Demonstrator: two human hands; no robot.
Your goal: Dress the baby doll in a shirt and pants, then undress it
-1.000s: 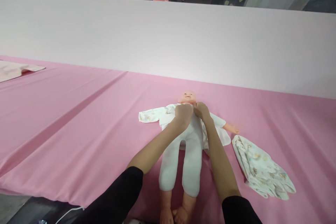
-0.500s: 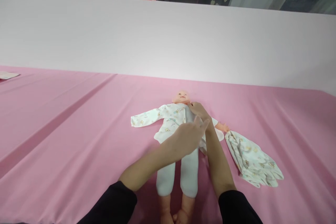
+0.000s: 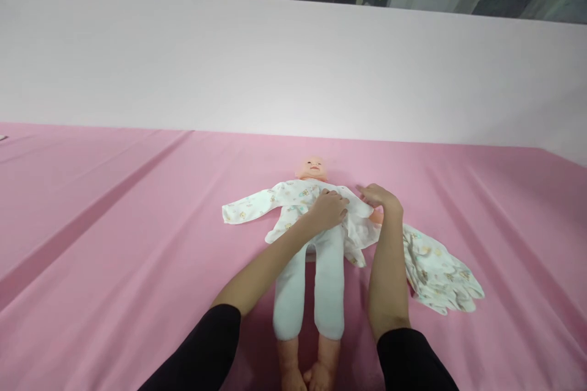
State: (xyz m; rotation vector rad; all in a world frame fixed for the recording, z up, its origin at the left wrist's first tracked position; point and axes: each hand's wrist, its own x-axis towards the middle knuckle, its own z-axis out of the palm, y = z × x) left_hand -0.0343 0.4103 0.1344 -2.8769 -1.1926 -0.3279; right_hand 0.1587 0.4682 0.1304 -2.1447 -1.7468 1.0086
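A baby doll (image 3: 313, 168) lies on its back in a printed baby shirt (image 3: 293, 193) and white trousers (image 3: 330, 293). One shirt sleeve stretches out flat to the left. Over the doll's chest, my left hand (image 3: 329, 210) has its fingers curled on the shirt front. My right hand (image 3: 380, 197) is at the shirt's right side, by the doll's arm, its index finger extended while the other fingers close at the cloth edge. Part of the doll's arm shows below that hand. My fingers partly hide the fabric they hold.
Beside my right forearm lies a folded printed garment (image 3: 443, 272) on the pink sheet (image 3: 137, 244). A white wall (image 3: 275, 61) rises behind the doll, with dark glass and paper hearts above. The sheet has several long creases.
My right hand has moved from the doll's collar out to the right, by its arm. My left hand has shifted up onto the chest. The shirt's right side now spreads further over the arm.
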